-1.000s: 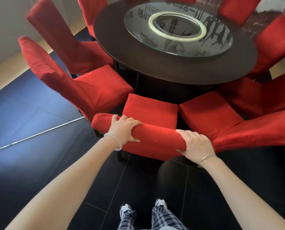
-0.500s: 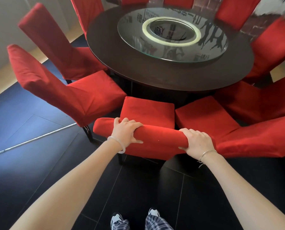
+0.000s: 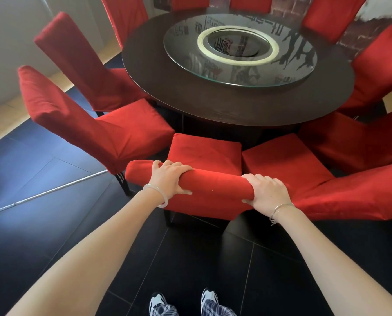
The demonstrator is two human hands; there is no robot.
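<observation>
A chair in a red fabric cover (image 3: 215, 188) stands right in front of me, its seat facing the round dark table (image 3: 213, 103). My left hand (image 3: 169, 179) grips the top of its backrest near the left end, fingers curled over the far side and thumb on the near side. My right hand (image 3: 268, 192) grips the same backrest top at its right end. The seat's front edge sits close to the table's rim.
Several more red-covered chairs ring the table, one close on the left (image 3: 99, 131) and one close on the right (image 3: 327, 179). A glass turntable (image 3: 238, 53) lies on the table. The floor (image 3: 190, 258) is dark tile with a metal strip at the left. My shoes show at the bottom.
The chair has slid towards the table, and the view has moved forward with it. Both hands keep the same hold on the backrest.
</observation>
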